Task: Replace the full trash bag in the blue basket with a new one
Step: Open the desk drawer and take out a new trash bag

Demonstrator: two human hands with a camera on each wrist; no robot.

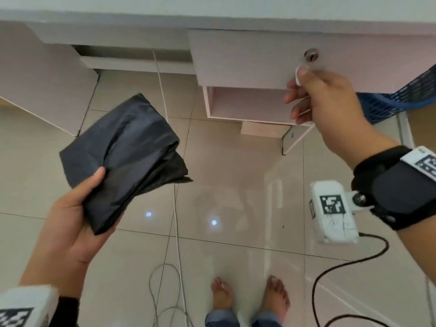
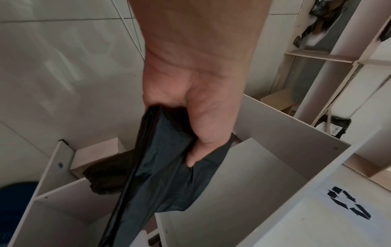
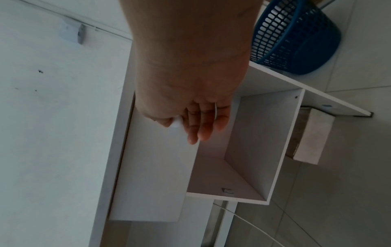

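Observation:
My left hand (image 1: pixel 94 197) grips a folded black trash bag (image 1: pixel 132 147) at its lower corner, thumb on top, held over the tiled floor. In the left wrist view the fingers (image 2: pixel 201 133) curl round the bag (image 2: pixel 165 167). My right hand (image 1: pixel 299 79) pinches a small white knob (image 1: pixel 297 77) on the pale drawer front (image 1: pixel 247 60), just below a round metal lock (image 1: pixel 311 55). The right wrist view shows the knob (image 3: pixel 176 124) between thumb and forefinger. The blue lattice basket (image 1: pixel 401 100) stands on the floor right of the cabinet, also in the right wrist view (image 3: pixel 296 38).
Under the drawer is an open cabinet compartment (image 1: pixel 247 105). A desk panel (image 1: pixel 42 79) stands at the left. White cables (image 1: pixel 165 279) trail over the floor by my bare feet (image 1: pixel 250 296). A black cable (image 1: pixel 330 267) hangs from my right wrist camera.

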